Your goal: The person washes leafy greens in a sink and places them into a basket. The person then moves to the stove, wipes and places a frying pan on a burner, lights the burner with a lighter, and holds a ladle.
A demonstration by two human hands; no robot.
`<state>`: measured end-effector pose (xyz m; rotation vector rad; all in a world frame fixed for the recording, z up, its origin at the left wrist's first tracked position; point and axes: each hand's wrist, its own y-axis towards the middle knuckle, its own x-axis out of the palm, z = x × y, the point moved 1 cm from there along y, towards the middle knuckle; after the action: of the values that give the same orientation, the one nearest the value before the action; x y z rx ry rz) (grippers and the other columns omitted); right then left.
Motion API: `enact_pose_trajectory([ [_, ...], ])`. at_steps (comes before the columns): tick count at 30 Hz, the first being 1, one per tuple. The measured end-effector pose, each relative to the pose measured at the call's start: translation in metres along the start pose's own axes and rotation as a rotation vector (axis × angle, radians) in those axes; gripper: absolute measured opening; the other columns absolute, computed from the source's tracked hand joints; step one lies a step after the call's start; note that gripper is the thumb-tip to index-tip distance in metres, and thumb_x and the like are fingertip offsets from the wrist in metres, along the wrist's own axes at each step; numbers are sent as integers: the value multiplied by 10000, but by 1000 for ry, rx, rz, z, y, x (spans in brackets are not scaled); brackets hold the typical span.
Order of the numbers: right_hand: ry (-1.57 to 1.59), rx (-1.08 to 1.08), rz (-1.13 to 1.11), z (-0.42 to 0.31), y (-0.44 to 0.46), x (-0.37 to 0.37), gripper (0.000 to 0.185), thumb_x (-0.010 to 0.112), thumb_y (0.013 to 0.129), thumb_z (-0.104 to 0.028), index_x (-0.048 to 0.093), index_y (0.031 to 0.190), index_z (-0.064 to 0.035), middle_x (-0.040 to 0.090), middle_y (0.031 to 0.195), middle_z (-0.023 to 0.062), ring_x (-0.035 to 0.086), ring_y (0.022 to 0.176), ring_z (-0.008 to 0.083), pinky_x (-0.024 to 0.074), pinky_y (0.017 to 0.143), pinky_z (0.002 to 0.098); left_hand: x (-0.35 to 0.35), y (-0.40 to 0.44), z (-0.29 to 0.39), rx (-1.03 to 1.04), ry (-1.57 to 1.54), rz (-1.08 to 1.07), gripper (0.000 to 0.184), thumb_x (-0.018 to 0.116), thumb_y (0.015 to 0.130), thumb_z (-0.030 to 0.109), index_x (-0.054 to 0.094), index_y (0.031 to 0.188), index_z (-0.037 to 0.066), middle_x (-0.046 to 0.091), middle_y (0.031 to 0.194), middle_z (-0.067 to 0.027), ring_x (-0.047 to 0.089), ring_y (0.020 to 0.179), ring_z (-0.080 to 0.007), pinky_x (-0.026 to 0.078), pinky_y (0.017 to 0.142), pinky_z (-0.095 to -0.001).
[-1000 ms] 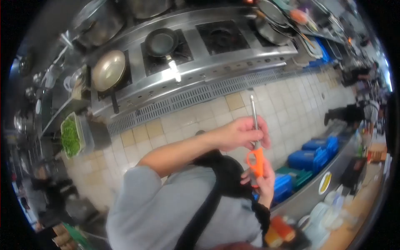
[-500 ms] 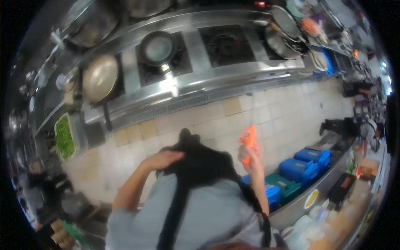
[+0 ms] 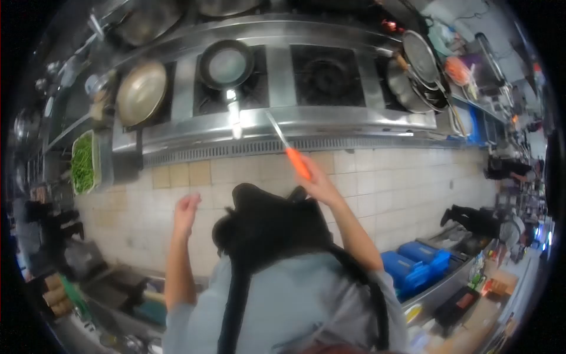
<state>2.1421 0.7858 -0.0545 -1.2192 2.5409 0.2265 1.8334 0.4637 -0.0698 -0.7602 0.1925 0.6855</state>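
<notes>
My right hand (image 3: 318,182) is closed around the orange handle of a tool (image 3: 299,163) with a long thin metal shaft. The shaft points up and left, and its tip appears over the stove's front edge, near a small frying pan (image 3: 226,65). I cannot tell the tool's exact kind. My left hand (image 3: 187,211) is held out over the tiled floor, left of my black apron (image 3: 271,227). Its fingers look loosely curled in, and nothing shows in them.
The steel stove (image 3: 280,76) runs across the front. A wide pan (image 3: 142,94) sits left, with pots (image 3: 407,85) right. A tub of greens (image 3: 84,162) stands far left. Blue bins (image 3: 407,268) are at right. A person (image 3: 480,219) is farther right.
My right hand has swung left and forward with the orange-handled tool, toward the stove. My left hand has moved off the apron to the left. The view has turned slightly.
</notes>
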Motion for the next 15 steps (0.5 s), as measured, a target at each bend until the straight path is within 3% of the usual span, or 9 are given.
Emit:
enact_pose_trajectory([
  [2,87,28,-88,14,19,11,620,674,894,-205,413,1433,-44,507,1335,154,466,1284,296,374,1082,398,25,-18,-20,-59,-327,138,290,667,938,284,647,1105,48,678,954,-38,597,849,-117,494,727,-273],
  [4,-51,58,-127,33,36,9,616,664,900,-202,410,1438,-43,509,1354,171,478,1285,303,385,1073,398,44,-6,-41,-130,-281,93,295,661,939,295,617,1118,64,650,1018,-34,627,926,-153,501,775,-303],
  [6,-191,44,-185,36,47,13,613,655,905,-200,408,1443,-42,511,1373,189,490,1287,311,397,1064,397,64,27,-66,-132,-308,68,273,651,943,291,624,1112,78,653,987,-34,631,901,-138,508,742,-289],
  [7,-180,108,-169,25,53,10,604,648,911,-203,409,1440,-37,512,1383,200,497,1287,317,398,1063,395,76,31,-46,-79,-304,146,230,634,939,256,672,1021,45,662,807,-27,579,678,-108,479,590,-261],
  [10,-152,233,-185,12,71,28,597,636,921,-217,406,1440,-32,521,1386,218,512,1283,325,401,1060,392,94,87,-43,27,-185,173,210,638,891,201,699,933,4,704,773,-102,661,666,-146,518,636,-287],
  [12,-140,295,-192,14,83,42,599,632,926,-229,403,1443,-32,530,1378,224,520,1277,327,403,1057,391,99,111,-15,48,-209,180,269,655,880,237,690,987,-6,716,821,-145,706,760,-212,539,705,-332],
  [15,-339,215,-219,17,103,67,569,607,933,-221,409,1434,-34,535,1346,254,521,1258,375,415,1040,412,119,178,-21,134,-145,220,367,677,860,292,662,1076,-4,716,900,-177,702,860,-286,539,776,-378],
])
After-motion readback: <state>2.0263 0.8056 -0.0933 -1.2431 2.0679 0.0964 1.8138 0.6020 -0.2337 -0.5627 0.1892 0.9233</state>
